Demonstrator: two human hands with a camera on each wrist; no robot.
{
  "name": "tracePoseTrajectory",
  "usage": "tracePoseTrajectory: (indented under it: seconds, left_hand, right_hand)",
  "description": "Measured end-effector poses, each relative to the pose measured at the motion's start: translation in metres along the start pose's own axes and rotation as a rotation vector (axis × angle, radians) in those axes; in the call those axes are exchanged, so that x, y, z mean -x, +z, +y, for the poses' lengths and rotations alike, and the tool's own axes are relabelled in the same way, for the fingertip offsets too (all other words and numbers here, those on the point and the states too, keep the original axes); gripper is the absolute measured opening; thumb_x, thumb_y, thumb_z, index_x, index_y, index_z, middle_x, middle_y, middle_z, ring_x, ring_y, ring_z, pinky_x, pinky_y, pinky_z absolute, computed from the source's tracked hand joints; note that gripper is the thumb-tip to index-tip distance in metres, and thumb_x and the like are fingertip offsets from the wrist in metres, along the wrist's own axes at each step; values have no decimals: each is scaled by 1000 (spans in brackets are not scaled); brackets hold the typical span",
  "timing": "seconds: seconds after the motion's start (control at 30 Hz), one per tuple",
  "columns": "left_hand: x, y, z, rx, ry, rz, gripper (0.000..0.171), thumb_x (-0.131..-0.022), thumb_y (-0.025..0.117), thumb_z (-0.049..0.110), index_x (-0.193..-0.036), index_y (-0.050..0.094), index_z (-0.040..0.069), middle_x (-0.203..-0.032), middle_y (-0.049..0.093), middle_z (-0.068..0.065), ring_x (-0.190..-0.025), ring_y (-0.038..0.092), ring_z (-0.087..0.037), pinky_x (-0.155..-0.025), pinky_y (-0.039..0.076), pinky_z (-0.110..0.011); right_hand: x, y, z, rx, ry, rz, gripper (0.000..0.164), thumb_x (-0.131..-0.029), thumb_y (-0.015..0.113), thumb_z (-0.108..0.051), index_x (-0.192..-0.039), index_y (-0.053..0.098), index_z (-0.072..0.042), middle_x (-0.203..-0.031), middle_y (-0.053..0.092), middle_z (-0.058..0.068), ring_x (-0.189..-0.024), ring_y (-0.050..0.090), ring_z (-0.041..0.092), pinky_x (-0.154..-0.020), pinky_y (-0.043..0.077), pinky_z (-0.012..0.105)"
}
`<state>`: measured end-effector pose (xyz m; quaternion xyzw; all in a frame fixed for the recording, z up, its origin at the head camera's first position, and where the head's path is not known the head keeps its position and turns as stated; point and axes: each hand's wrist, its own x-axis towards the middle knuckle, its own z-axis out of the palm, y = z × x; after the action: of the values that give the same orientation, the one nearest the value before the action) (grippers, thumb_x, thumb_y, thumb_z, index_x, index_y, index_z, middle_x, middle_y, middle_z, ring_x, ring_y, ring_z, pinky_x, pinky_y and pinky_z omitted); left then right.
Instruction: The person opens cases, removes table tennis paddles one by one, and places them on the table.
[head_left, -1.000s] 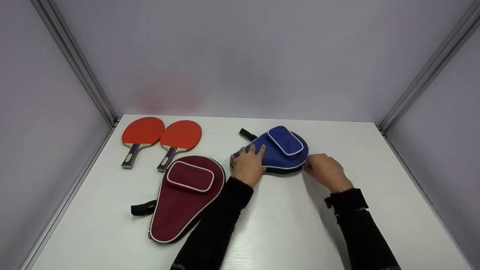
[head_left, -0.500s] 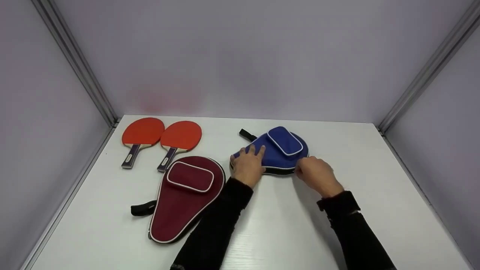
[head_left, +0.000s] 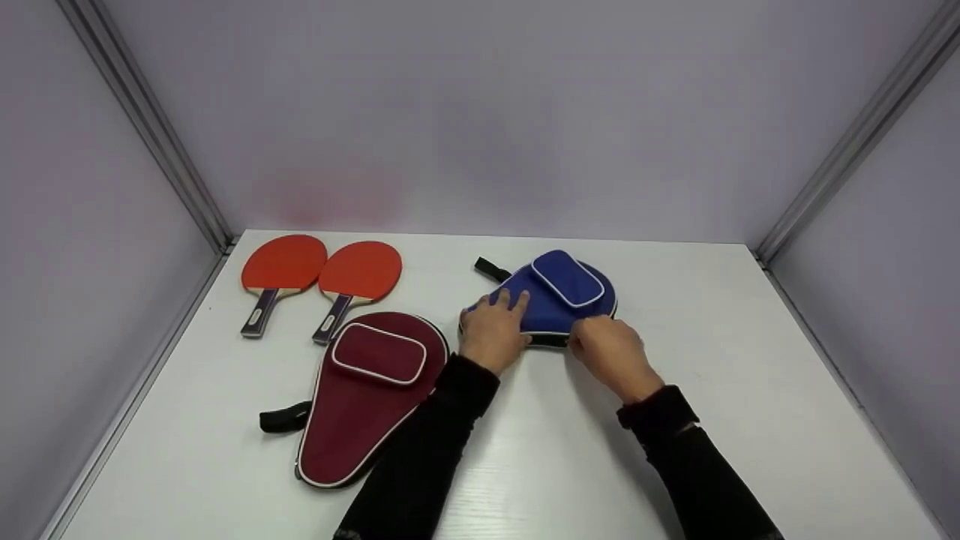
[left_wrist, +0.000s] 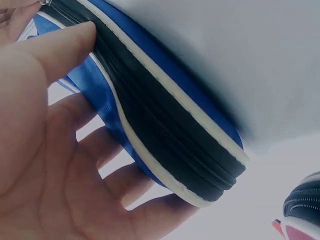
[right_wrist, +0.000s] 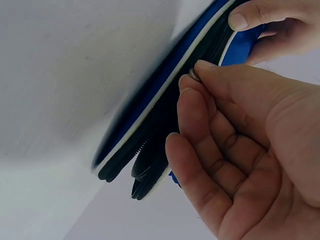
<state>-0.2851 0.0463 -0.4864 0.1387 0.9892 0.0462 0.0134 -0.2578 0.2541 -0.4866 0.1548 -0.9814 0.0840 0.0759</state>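
Note:
A blue table tennis bat case [head_left: 551, 311] with white piping lies at the back middle of the table. My left hand [head_left: 493, 330] rests on its narrow end with fingers spread, and the thumb [left_wrist: 75, 42] touches the black zip band [left_wrist: 155, 115] along its side. My right hand [head_left: 611, 352] pinches the small metal zip pull [right_wrist: 194, 75] on the case's near side. Behind the pull, the zip teeth [right_wrist: 142, 150] are parted; towards my left hand the zip lies together. What is inside the case cannot be seen.
Two red table tennis bats [head_left: 285, 262] lie side by side at the back left. A dark red bat case [head_left: 375, 405] with a black strap [head_left: 285, 418] lies in front of them, partly under my left forearm. Walls stand round the table's back and sides.
My right hand has slid left along the near side of the blue case with the zip pull, and more of the zip is parted behind it. My left hand has stayed in place.

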Motion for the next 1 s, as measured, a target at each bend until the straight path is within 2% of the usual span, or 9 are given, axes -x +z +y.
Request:
tracePoseTrajectory:
  seconds: [0.07,0.13,0.23,0.3,0.43,0.63,0.7,0.83,1.0]
  left_hand:
    - [-4,4,-3,-15,29,-11,81,-112,77,56,-183,46,30,-184,54,-10,-164,60,-41,-119,64,-65]
    - [-11,16,-8,-20,71,2,82,-111,77,56,-182,47,29,-184,54,-11,-164,60,-41,-113,67,-64]
    - [-12,24,-14,-16,151,24,84,-109,77,58,-181,49,24,-183,55,-13,-165,60,-40,-107,71,-60]
    - [-5,21,-15,10,199,19,83,-110,77,57,-180,50,21,-184,54,-14,-167,58,-39,-110,70,-58]
    - [20,-4,-14,76,262,-74,77,-116,69,52,-182,47,20,-190,43,-14,-176,47,-35,-128,61,-53]
    - [39,-15,-15,103,390,-161,74,-119,61,57,-183,45,25,-193,35,-11,-181,38,-28,-138,52,-47]
    - [43,-17,-15,95,439,-171,72,-119,60,58,-182,46,26,-192,36,-11,-181,37,-28,-140,49,-45]
    - [50,-19,-14,28,526,-150,71,-117,64,59,-181,49,31,-190,41,-11,-179,40,-28,-138,51,-45]
    - [55,-20,-8,-108,563,-94,79,-109,74,66,-179,51,35,-188,46,-9,-176,46,-25,-136,54,-45]
  right_hand:
    - [-1,1,4,-6,7,18,19,-96,81,2,-78,79,-6,-72,71,5,-64,59,19,-58,58,46]
    - [-1,2,9,-1,15,40,21,-95,79,3,-76,77,-7,-71,69,4,-63,58,19,-57,57,46]
    - [-2,2,17,8,32,64,24,-94,77,4,-72,74,-7,-71,69,6,-64,58,20,-56,58,48]
    - [-2,2,22,14,40,73,28,-94,77,4,-70,70,-8,-71,69,7,-64,57,20,-55,58,49]
    - [-2,1,31,9,66,58,34,-94,75,4,-66,63,-10,-73,71,10,-65,58,22,-55,56,48]
    - [-3,1,42,18,102,53,26,-98,75,1,-73,70,-6,-82,79,20,-72,76,40,-61,64,58]
    - [-4,0,44,22,108,56,24,-100,76,-1,-77,73,-5,-84,80,22,-76,79,44,-63,65,60]
    - [-5,1,47,25,107,59,21,-101,75,-1,-80,76,-4,-84,80,20,-76,78,44,-64,65,60]
    - [-5,2,49,27,98,56,20,-101,76,-1,-82,80,-4,-83,80,18,-73,77,38,-64,64,57]
